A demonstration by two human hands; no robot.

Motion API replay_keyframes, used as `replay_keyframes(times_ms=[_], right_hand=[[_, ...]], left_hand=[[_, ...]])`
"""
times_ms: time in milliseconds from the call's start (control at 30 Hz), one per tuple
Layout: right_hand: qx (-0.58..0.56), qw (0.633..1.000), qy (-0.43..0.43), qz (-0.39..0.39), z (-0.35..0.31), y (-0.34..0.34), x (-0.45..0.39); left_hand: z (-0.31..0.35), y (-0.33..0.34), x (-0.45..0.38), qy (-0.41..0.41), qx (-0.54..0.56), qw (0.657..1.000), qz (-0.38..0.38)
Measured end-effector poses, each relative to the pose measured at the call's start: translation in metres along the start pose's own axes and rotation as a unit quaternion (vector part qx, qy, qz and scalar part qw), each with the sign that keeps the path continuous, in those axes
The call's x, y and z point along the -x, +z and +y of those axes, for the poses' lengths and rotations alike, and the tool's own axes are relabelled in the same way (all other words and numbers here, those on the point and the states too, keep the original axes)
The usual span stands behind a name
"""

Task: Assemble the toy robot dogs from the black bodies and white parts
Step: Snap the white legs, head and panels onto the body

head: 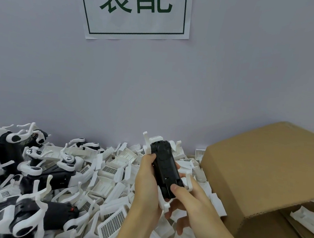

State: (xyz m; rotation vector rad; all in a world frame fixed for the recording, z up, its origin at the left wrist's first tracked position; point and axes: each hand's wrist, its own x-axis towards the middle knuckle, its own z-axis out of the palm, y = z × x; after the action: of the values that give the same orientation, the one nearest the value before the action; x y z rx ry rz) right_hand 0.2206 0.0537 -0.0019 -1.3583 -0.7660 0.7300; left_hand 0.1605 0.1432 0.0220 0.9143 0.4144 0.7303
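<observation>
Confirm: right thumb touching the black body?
Touching. Head view shows the right hand's thumb pressed flat on the near end of the black body, with no gap visible.

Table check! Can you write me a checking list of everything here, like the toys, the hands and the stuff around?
Surface: buried under loose white parts; no bare table seen.
Job's things: black body with white legs held up; assembled toy dogs heaped at left.
Clutter: open cardboard box at right, white pieces inside.
Hands: left hand and right hand both grip the body.
Cables: nothing seen.
Surroundings: pale wall, paper sign with green characters.
</observation>
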Motion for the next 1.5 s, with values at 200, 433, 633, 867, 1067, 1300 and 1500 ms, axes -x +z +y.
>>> replay_keyframes(times_ms=[200,433,633,867,1067,1300,1500], right_hand=[[-0.009,0.999,-0.008,-0.029,0.001,-0.002,0.002],[0.008,0.999,-0.004,-0.031,0.001,-0.001,0.002],[-0.001,1.000,0.019,0.002,0.001,0.001,0.002],[-0.013,1.000,0.012,0.017,-0.002,0.003,0.002],[-0.017,1.000,0.023,0.001,-0.002,0.001,0.002],[0.017,0.998,0.054,0.034,0.000,0.002,0.000],[-0.027,0.998,0.057,0.007,0.001,-0.009,0.002]], left_hand=[[0.001,0.000,0.000,0.007,-0.031,0.999,0.008],[0.003,0.003,0.002,-0.002,-0.034,0.999,0.026],[0.003,0.005,0.002,-0.007,-0.049,0.998,0.024],[0.002,0.004,0.002,-0.014,-0.044,0.999,0.023],[0.001,0.002,0.000,-0.010,-0.038,0.999,0.025],[0.001,0.003,0.000,-0.013,-0.051,0.998,0.018],[-0.001,0.005,-0.002,-0.011,-0.007,1.000,0.018]])
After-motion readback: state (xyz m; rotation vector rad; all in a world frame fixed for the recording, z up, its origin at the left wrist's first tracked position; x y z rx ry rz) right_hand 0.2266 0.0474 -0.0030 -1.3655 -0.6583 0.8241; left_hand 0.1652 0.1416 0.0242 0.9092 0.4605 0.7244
